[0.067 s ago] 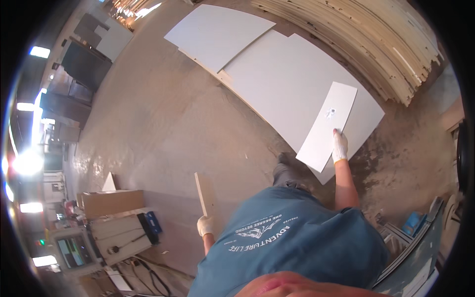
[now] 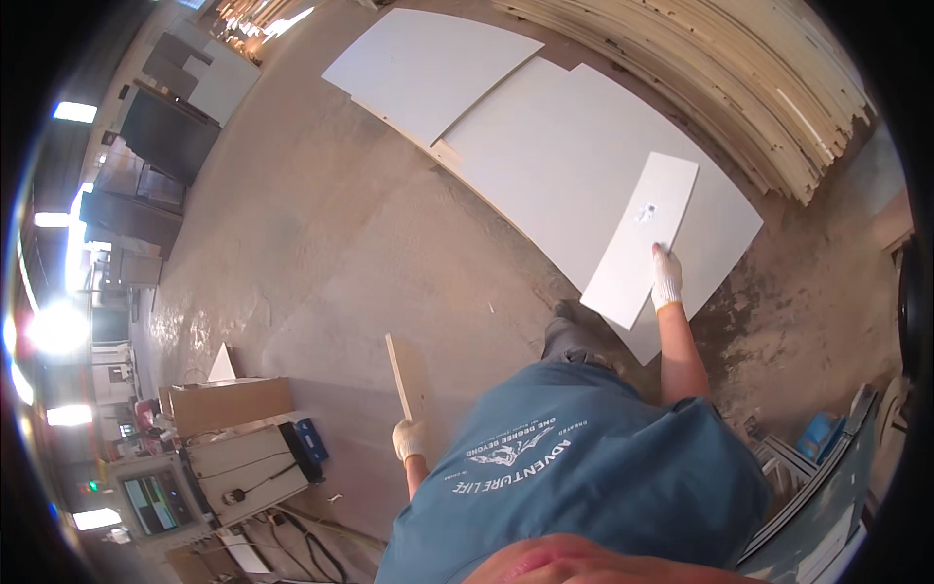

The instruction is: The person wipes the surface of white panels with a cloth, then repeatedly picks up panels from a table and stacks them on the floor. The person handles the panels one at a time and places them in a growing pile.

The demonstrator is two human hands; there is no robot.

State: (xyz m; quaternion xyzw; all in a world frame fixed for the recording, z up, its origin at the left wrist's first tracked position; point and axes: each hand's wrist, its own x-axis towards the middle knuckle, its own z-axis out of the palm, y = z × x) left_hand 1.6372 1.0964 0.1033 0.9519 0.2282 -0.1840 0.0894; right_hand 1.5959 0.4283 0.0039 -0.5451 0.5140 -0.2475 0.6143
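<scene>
In a pale work glove, my right hand grips a narrow white board by its long edge, thumb on top. A small label sticks to that board's face. Beneath it spreads a stack of large white panels; whether the board touches the stack I cannot tell. Down at my left side, my gloved left hand is closed round the lower end of another board, seen nearly edge-on with a light wood-coloured edge.
Long stacked boards lie at the upper right. To the left stand a machine with a screen, a cardboard box and cables. Dark panels lean at the far left. Strips and a blue item lie at the lower right.
The view has shifted slightly. The board in my right hand has moved a little up and left against the panel stack. Both hands keep their hold.
</scene>
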